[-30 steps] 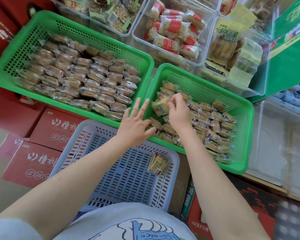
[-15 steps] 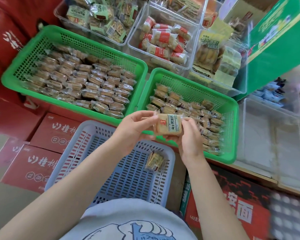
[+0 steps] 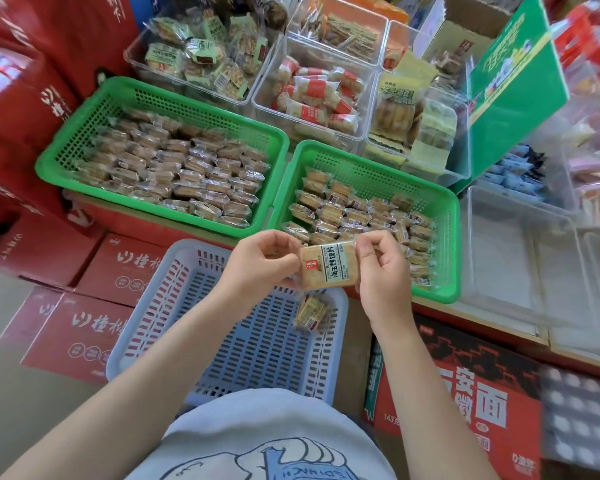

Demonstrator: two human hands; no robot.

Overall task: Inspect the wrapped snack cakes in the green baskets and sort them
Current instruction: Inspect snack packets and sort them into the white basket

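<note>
Red cartons [image 3: 94, 327] on grey floor [image 3: 21, 410] (daylit), clear bins [image 3: 520, 258] beside.

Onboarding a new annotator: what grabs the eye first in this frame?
Dead centre, both hands, left hand and right hand, hold one wrapped snack cake by its ends, label up. Behind it sit two green baskets, the left basket fuller than the right basket. Below, a pale blue basket holds a single cake.

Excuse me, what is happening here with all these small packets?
A person holds one wrapped snack cake up between the left hand and right hand, label facing up. Two green baskets behind hold many more. One packet lies alone in the blue basket below the hands.
</note>
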